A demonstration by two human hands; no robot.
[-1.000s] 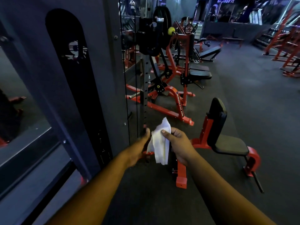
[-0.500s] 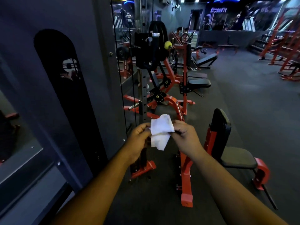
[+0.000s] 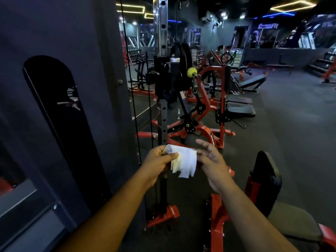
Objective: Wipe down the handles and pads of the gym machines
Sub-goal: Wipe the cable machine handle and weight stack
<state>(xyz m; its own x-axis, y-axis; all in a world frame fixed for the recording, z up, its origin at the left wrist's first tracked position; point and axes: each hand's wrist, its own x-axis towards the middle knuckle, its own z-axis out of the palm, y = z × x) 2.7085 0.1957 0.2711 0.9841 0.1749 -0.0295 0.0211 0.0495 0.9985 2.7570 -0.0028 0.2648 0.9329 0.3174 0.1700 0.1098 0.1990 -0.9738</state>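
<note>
You are holding the white cloth [image 3: 183, 161] up in front of you, between your two hands, and it is not touching any machine. Your left hand [image 3: 157, 160] is pinching one edge of the cloth between thumb and fingers, so the rest is hanging down loose. Your right hand [image 3: 211, 160] is sitting just beside the other edge with its fingers spread out and relaxed; I cannot tell if the fingertips are touching the cloth. It looks like you are getting the cloth folded or flattened so a clean side is facing out before you wipe. The tall steel post [image 3: 163, 99] of the cable machine is standing right behind your hands, with thin black cables [image 3: 131, 88] running down beside it. A seat with a black back pad [image 3: 267, 180] and a dark seat pad [image 3: 291, 222] is waiting low on your right, close by. I think that pad is an easy thing to wipe soon, since it is so near. No pad or handle is being wiped yet.
</note>
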